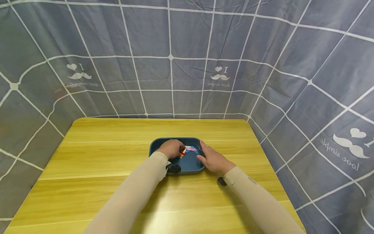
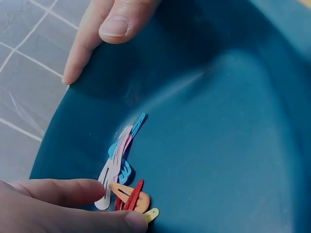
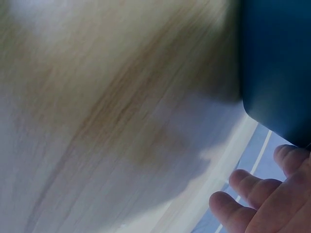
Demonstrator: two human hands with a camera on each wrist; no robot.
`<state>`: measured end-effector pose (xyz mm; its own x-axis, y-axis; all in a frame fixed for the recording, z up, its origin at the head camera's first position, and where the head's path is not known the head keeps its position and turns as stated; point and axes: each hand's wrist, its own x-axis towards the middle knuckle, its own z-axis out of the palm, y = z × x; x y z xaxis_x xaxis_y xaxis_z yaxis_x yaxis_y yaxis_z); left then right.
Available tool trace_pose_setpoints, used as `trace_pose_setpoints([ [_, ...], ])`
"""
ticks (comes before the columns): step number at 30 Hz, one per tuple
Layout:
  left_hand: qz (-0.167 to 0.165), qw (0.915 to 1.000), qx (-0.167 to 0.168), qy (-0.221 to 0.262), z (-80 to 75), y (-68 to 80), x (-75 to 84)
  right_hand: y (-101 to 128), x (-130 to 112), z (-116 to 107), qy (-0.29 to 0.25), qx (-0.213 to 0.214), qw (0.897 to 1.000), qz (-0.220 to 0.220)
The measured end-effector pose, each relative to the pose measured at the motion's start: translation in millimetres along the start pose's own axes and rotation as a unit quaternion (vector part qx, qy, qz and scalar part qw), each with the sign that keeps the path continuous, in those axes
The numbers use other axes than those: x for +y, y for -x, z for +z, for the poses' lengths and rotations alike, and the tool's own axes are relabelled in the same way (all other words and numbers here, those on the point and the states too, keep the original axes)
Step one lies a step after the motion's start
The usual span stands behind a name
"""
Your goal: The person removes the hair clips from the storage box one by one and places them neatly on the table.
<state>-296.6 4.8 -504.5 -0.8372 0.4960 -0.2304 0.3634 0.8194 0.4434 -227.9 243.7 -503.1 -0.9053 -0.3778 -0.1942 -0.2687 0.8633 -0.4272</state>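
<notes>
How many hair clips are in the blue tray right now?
About 7 hair clips, all in one overlapping pile on the tray floor by the left hand: blue, pink, white, orange, red, yellow. Others may be hidden beneath.

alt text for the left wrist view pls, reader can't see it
A small pile of coloured hair clips lies inside a dark blue tray, with the left hand's fingers reaching in right beside them. The right hand's fingers rest on the tray's far rim.
</notes>
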Motion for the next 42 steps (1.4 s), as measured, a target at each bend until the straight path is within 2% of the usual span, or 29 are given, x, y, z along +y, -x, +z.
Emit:
trace_pose_setpoints([
  [8,0.0,0.9998,-0.002,0.019,6.3,-2.7,-5.6,0.4,-2.0,1.0,0.001,0.005,1.0,0.004],
  [16,0.015,0.9998,-0.014,0.008,0.7,2.6,-2.0,1.4,-1.1,2.0,-0.002,0.011,1.0,-0.001],
  [24,0.024,0.9991,-0.035,0.008,-0.3,-2.2,-5.3,1.4,0.8,3.2,0.002,0.007,1.0,0.001],
  [29,0.029,0.9987,-0.036,0.02,-0.9,-1.1,-6.6,2.0,-0.3,2.7,0.009,0.003,1.0,0.001],
  [35,0.03,0.9977,-0.031,0.052,-2.3,3.2,-7.2,2.4,0.5,3.7,0.009,0.003,1.0,0.003],
  [42,0.019,0.9986,-0.007,0.048,-0.4,2.5,-10.1,2.7,0.6,4.6,0.008,0.005,1.0,-0.001],
])
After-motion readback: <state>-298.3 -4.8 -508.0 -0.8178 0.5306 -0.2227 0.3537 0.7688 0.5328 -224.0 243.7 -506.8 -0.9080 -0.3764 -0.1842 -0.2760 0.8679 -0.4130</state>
